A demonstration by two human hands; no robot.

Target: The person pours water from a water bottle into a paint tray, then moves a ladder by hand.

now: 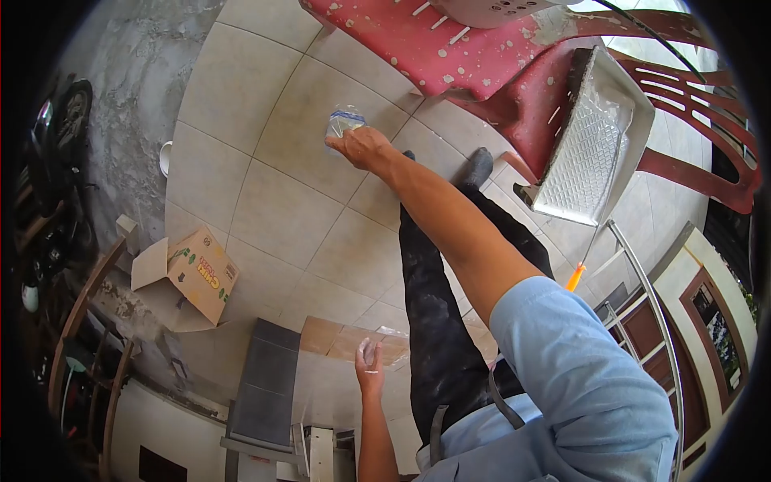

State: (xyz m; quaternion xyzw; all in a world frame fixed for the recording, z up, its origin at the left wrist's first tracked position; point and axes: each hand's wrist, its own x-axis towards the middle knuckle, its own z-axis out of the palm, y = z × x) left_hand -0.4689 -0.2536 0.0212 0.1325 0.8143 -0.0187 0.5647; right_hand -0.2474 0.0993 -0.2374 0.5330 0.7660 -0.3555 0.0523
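My right hand (pixel 363 147) reaches forward over the tiled floor, its fingers closed round a small clear plastic cup (pixel 344 123) with a blue band. Part of the cup is hidden behind the fingers. Lower down, my left hand (pixel 369 365) hangs beside my left leg with white smears on it. Its fingers are partly extended, with nothing visible in them. To the right of my legs, a paint tray (pixel 582 153) with a ridged surface coated in white leans at the red plastic chair (pixel 474 60), which is speckled with pale spots.
A cardboard box (pixel 205 277) with raised flaps stands on the left of the floor. Flat brown cardboard (pixel 325 336) lies near my left hand. An orange handle (pixel 575 277) shows below the tray, beside a metal ladder-like frame (pixel 654 309). A motorcycle (pixel 68 161) stands at far left.
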